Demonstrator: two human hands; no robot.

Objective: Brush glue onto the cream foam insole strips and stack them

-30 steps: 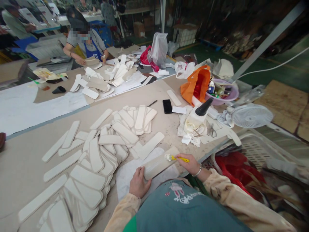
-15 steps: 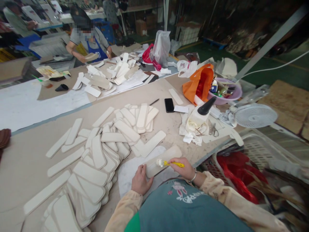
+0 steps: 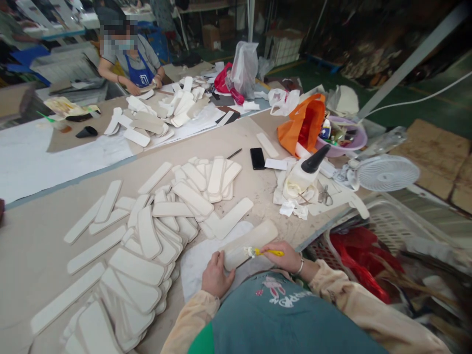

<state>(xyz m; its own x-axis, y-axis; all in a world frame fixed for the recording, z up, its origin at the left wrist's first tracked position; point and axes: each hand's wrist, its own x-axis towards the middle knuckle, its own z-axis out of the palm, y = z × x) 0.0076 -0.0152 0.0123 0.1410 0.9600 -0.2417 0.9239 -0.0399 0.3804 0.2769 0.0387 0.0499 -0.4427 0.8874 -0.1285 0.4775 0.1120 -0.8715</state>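
My right hand (image 3: pixel 282 256) is closed round the yellow handle of a brush (image 3: pixel 267 252). Its white-coated head touches a long, pale strip with rounded ends (image 3: pixel 254 239). At the strip's near left end, my left hand (image 3: pixel 217 275) grips the edge, thumb on one side and fingers on the other. Beneath the strip lies a white sheet (image 3: pixel 195 268). To the left spreads a heap of similar cream strips (image 3: pixel 147 236), many overlapping. Beyond the strip stands a white container with a black cone-shaped spout (image 3: pixel 300 174), with crumpled white paper (image 3: pixel 294 209) around its base.
A black phone (image 3: pixel 257 159) and scissors (image 3: pixel 325 196) lie on the table. An orange bag (image 3: pixel 304 123), a lilac basin (image 3: pixel 350 150) and a white fan (image 3: pixel 388 173) stand at the right. A plastic basket (image 3: pixel 398 221) is beside me. Across the table, a co-worker (image 3: pixel 138 64) handles pieces.
The brush has moved slightly right and down along the strip with my right hand. My left hand stays on the strip's end. The co-worker's hands have come closer together.
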